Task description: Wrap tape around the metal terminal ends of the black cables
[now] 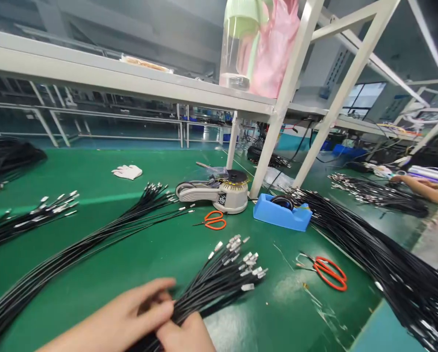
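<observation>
A bundle of black cables (204,286) with white and silver connector ends fans out on the green table just beyond my hands. My left hand (141,310) is curled against the bundle's left side, thumb and fingertips closed on it. Close beside it, my right hand (187,336) grips the same bundle near the bottom edge of the view. Part of the bundle under both hands is hidden. To the left, another bunch of black cables (82,244) curves across the table. Orange-handled scissors (215,221) lie beyond the held bundle.
Behind stand a round tape dispenser (233,193) and a blue tape dispenser (281,215). A second pair of orange scissors (329,271) lies right. More black cables (369,234), a white glove (127,171) and a white frame post (277,127) surround the area. A co-worker's hand (420,188) is far right.
</observation>
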Action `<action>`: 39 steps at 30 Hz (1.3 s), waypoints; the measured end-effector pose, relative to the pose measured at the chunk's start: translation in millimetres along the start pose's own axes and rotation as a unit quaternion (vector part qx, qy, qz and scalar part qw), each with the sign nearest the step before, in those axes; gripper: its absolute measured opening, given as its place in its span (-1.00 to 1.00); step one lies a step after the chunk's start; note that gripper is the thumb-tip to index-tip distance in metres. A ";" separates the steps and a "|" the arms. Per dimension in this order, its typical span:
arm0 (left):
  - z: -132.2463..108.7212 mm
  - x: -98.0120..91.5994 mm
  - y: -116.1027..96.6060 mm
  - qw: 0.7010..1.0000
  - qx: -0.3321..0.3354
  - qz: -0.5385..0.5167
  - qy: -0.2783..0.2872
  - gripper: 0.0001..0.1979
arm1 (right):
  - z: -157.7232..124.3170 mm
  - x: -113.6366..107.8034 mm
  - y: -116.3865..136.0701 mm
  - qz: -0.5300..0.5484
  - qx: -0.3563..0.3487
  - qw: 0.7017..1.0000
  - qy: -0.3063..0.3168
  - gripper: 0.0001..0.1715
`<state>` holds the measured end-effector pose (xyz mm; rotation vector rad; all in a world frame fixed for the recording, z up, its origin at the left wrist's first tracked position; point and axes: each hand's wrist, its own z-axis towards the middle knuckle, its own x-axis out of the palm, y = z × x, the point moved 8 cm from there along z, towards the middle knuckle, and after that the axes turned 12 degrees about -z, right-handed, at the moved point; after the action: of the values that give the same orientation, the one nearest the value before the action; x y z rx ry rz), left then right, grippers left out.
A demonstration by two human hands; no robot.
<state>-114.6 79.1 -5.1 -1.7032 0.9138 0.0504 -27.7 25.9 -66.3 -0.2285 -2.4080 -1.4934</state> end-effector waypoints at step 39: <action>19.4 27.6 -35.9 0.968 0.092 0.174 -0.157 -0.62 | -65.5 -166.2 110.6 -0.591 -0.302 0.742 -0.092 -0.85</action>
<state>-66.3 82.4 3.9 -1.3007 0.9353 0.4443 171.8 20.4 -0.6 1.3478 -2.0613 -2.8231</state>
